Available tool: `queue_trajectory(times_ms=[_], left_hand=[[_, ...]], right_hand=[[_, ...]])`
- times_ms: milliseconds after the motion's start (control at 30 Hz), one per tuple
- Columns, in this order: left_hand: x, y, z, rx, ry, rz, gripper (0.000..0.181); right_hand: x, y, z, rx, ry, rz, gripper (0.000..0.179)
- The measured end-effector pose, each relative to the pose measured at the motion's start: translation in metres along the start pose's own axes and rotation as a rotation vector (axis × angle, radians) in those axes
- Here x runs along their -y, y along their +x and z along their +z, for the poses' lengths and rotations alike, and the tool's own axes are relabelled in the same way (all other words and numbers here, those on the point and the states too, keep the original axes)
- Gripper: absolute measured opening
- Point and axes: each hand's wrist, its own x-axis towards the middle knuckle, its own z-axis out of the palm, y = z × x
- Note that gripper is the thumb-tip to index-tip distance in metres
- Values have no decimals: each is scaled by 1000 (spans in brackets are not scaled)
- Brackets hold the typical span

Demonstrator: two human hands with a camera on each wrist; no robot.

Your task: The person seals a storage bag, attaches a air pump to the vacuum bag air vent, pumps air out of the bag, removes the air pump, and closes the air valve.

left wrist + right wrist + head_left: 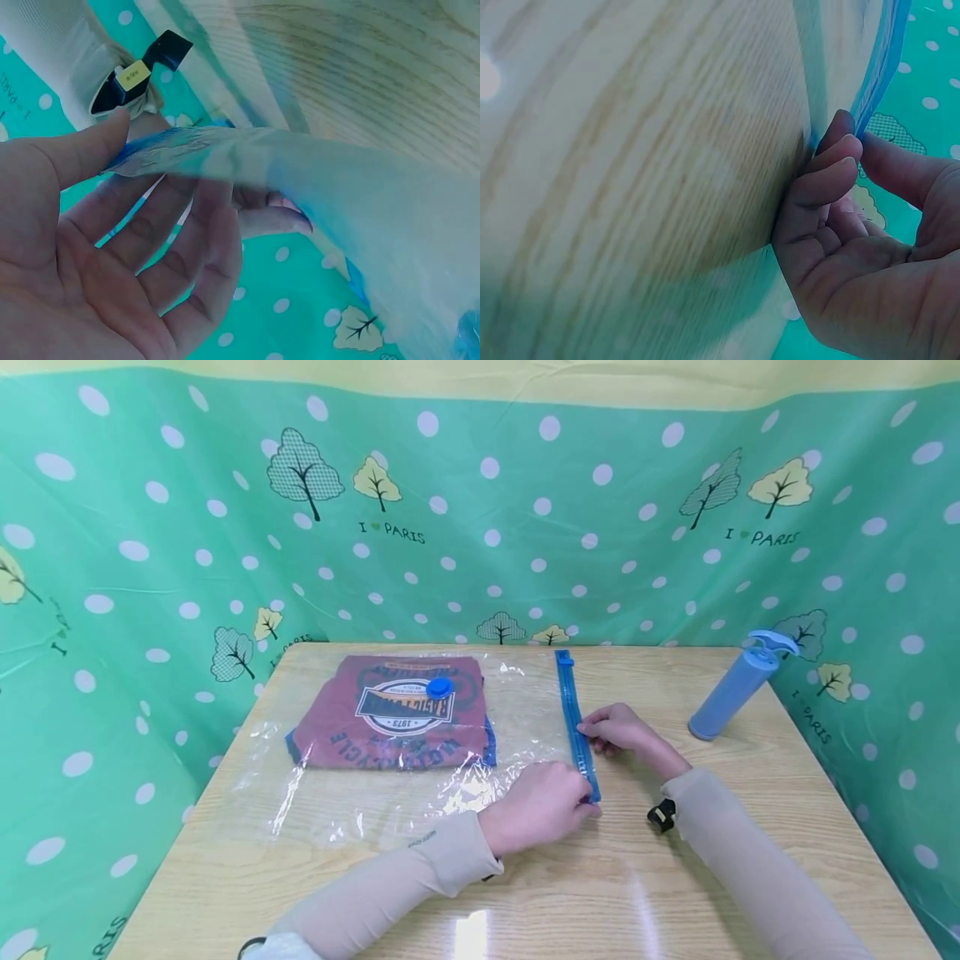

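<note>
A clear plastic vacuum storage bag [517, 693] lies on the table with a folded maroon T-shirt [337, 710] inside it. Along the bag's right side runs a blue zip seal [567, 693], with a slider [564, 660] at its far end. My left hand [542, 806] pinches the near end of the seal between thumb and fingers, which the left wrist view shows from the palm side. Farther up the strip, my right hand [618, 731] pinches the seal's edge. A round blue valve cap [439, 687] sits on the bag over the shirt.
A blue hand pump [735, 689] stands tilted in the head view at the right of the wooden table [712, 860]. Green polka-dot cloth [510, 527] hangs behind and at both sides of the table.
</note>
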Motion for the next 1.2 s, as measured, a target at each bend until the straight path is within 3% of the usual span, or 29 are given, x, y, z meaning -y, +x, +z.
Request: queue_trajectory(times_ms=[400, 700, 967, 1100, 1200], left_hand=[[-5, 3, 7, 89, -34, -19, 22], [-7, -2, 8, 103, 1, -9, 24], [3, -8, 7, 137, -15, 33, 22], [10, -13, 1, 157, -25, -3, 24], [19, -18, -3, 146, -85, -48, 19]], right_hand=[[-3, 1, 3, -35, -61, -28, 25], [-2, -1, 5, -53, -75, -20, 22], [-3, -1, 6, -54, -84, -27, 20], [-5, 0, 6, -56, -84, -30, 20], [-5, 1, 6, -53, -78, -32, 20]])
